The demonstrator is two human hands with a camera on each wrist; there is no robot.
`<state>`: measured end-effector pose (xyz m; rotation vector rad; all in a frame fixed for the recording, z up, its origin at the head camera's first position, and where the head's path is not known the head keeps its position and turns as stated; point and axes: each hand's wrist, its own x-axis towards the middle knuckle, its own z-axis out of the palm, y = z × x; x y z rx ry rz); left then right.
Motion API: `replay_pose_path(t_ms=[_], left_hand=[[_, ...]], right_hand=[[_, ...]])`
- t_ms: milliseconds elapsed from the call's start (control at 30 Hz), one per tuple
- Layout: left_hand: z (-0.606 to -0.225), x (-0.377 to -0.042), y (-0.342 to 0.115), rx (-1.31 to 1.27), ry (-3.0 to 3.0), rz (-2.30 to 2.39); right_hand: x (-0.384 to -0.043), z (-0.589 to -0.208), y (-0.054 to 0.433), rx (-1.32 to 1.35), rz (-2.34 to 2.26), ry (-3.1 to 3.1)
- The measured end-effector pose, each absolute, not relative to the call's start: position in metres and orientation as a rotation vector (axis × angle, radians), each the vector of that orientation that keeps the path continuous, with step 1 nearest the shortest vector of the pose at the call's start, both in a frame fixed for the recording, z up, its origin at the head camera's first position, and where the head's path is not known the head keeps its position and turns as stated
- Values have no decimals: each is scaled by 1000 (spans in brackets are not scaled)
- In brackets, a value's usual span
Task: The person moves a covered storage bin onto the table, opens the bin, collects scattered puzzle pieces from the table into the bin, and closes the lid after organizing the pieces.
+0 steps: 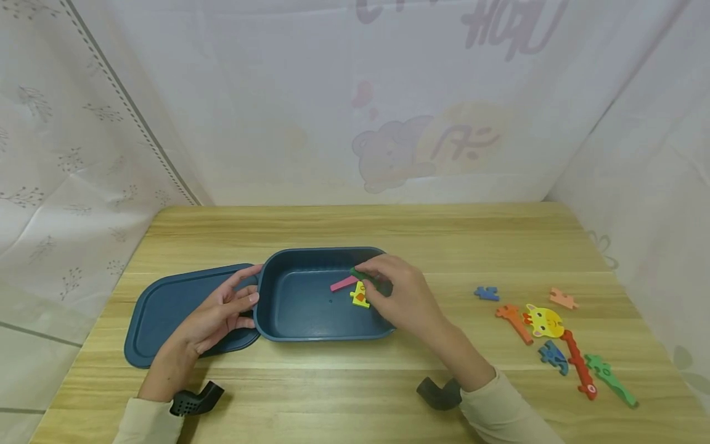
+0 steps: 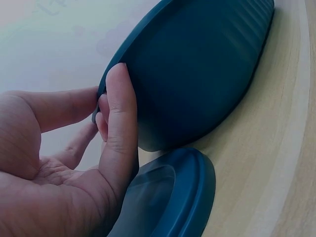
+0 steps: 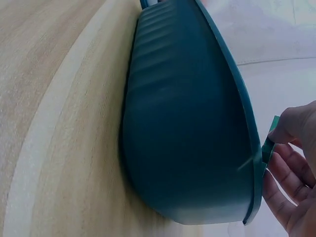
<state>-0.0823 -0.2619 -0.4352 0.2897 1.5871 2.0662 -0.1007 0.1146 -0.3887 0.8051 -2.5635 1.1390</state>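
A dark blue plastic box (image 1: 310,308) stands on the table with its top uncovered. My left hand (image 1: 224,311) holds its left rim, thumb and fingers on both sides of the edge, as the left wrist view shows. Over the right end of the box, my right hand (image 1: 402,296) pinches a green puzzle piece (image 3: 268,145) between thumb and fingers, close by the rim. Inside the box lie a pink strip-shaped piece (image 1: 344,283) and a yellow puzzle piece (image 1: 360,296) with an orange mark. The fingers partly cover the green piece.
The matching blue lid (image 1: 166,314) lies left of the box, partly under my left hand. To the right are several puzzle pieces, among them a yellow giraffe head (image 1: 545,321), a red piece (image 1: 579,367), a green piece (image 1: 611,379) and a blue piece (image 1: 487,293).
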Motion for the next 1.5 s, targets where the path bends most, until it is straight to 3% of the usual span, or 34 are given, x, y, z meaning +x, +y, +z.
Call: replay_pose_path(t_ms=[500, 1500], left_hand=[[-435, -82, -262, 293, 1607, 2053], [-435, -82, -262, 299, 1608, 2054]], right_hand=[[-94, -384, 120, 880, 1089, -2569], [-77, -386, 159, 667, 1106, -2612]])
